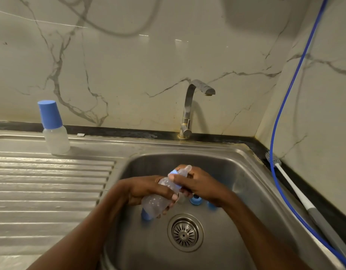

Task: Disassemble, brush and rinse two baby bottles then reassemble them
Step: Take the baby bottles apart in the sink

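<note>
Bottle 1 (pixel 156 203) tilts above the sink (pixel 236 172): left grip (pixel 146 190) curls round its light, wet, probably slippery body; right grip (pixel 201 185) pinches the stiff blue collar (pixel 173 171), likely a surer hold than the soft teat (pixel 184 170). Bottle 2 (pixel 55 133) stands capped on the surface (pixel 51 182).

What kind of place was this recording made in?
Probably a home kitchen's washing-up corner: a stainless steel sink with a ribbed drainboard, a faucet against a marble-look backsplash, a bottle brush on the counter strip beside it, and a baby bottle held over the basin.
</note>
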Available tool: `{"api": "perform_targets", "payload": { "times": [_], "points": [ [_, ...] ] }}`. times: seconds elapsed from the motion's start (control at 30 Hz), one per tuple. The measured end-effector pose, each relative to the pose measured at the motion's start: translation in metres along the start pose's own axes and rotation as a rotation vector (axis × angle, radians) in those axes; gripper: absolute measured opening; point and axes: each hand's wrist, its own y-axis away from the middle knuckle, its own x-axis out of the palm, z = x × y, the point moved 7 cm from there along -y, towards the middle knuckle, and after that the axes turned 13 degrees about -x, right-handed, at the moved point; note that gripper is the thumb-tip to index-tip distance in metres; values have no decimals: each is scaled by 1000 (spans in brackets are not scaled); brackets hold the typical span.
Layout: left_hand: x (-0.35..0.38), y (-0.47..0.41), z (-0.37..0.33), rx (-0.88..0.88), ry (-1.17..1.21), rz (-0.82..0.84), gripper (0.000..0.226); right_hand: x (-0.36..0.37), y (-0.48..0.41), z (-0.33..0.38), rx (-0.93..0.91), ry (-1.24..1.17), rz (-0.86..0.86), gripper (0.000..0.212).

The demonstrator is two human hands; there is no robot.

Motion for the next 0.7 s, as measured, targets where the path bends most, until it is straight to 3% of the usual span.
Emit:
{"api": "perform_targets", "payload": {
  "times": [0.03, 0.1, 0.17, 0.23, 0.3, 0.4, 0.47, 0.57, 0.7],
  "points": [
    [2, 0, 6, -53, -22, 30, 33, 5, 7, -4, 56, -112, 125, 14],
    [8, -6, 13, -110, -130, 26, 36, 10, 20, -16, 150, -286, 254, 41],
    [8, -13, 13, -104, -201, -38, 33, 9, 24, -23, 195, -402, 217, 51],
    [0, -17, 11, -52, -213, -138, 44, 3, 21, -27, 218, -485, 79, 49],
    [-9, -18, 9, 4, -258, -232, 61, 0, 17, -28, 230, -398, -40, 42],
    [-10, -21, 7, 30, -371, -269, 56, 6, 14, -31, 247, -128, -30, 42],
    [-14, -20, 7, -9, -385, -294, 56, 5, 13, -29, 197, -108, -17, 35],
    [-17, -19, 11, -22, -240, -254, 60, -16, 12, -22, 49, -89, -71, 38],
    [-10, -17, 11, 18, -126, -256, 44, -36, 16, -23, -14, -17, -215, 52]
  ]
}}
